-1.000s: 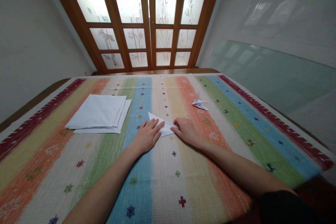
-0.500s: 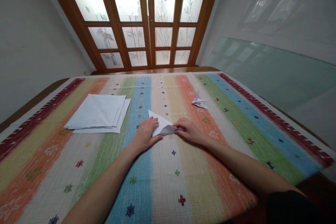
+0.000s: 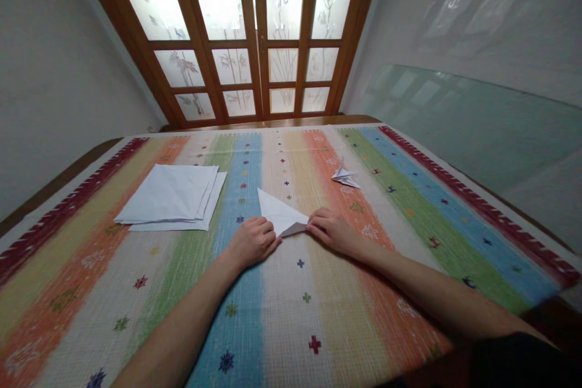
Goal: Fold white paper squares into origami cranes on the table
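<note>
Near flap now lifted.
Earlier flat, the left hand (image 3: 252, 241) has curled back against the white paper (image 3: 278, 212); the right hand (image 3: 330, 230) pinches its raised corner, underside showing.

I see both forearms (image 3: 195, 309) bare up to frame edge. Left hand (image 3: 251, 241), right hand (image 3: 331, 231) uncovered. Dark, near-black sleeve (image 3: 513, 359) on right upper arm, edge soft, fabric plain.

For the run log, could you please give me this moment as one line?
left hand: curled at near edge of white paper, grip unclear | right hand: pinching its right corner | paper stack: left, untouched
</note>
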The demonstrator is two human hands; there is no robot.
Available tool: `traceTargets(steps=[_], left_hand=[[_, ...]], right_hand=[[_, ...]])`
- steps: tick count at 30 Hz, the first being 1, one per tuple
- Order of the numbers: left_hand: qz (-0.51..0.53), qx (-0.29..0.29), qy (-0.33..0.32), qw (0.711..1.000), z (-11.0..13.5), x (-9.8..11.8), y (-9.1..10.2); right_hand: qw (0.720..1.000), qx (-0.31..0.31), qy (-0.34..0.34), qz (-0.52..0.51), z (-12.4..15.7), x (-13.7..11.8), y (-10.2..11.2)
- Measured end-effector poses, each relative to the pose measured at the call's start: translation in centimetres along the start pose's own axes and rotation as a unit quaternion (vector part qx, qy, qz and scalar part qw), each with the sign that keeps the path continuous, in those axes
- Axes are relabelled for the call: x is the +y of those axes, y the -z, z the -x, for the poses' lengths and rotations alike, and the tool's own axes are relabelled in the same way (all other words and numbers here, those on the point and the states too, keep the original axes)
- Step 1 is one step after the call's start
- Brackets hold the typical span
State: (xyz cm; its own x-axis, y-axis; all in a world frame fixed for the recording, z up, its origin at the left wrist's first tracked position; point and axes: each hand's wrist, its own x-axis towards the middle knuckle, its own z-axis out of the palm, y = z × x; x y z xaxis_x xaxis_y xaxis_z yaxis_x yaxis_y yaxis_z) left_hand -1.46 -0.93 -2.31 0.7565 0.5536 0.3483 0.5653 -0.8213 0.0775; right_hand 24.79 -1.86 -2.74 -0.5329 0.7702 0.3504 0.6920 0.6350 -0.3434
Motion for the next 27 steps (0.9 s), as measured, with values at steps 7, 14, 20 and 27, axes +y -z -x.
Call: traceTargets(steps=[7,14,20,27], left_hand=[[0.169,-0.007,0.105,0.98,-0.2,-0.1,-0.1],[0.21,-0.023,0.151,0.966,-0.7,0.0,0.0],[0.082,-0.048,0.235,0.967,-1.6,1.0,-0.5],[-0.056,-0.099,0.242,0.964,-1.9,2.0,-0.2]], right_hand=[[0.996,-0.014,-0.085,0.01,-0.8,-0.2,-0.7],[0.995,-0.022,-0.09,-0.02,-0.7,0.0,-0.5],[0.986,-0.047,-0.157,0.041,-1.7,-0.9,-0.3],[0.977,-0.069,-0.185,0.076,-2.6,-1.2,-0.3]])
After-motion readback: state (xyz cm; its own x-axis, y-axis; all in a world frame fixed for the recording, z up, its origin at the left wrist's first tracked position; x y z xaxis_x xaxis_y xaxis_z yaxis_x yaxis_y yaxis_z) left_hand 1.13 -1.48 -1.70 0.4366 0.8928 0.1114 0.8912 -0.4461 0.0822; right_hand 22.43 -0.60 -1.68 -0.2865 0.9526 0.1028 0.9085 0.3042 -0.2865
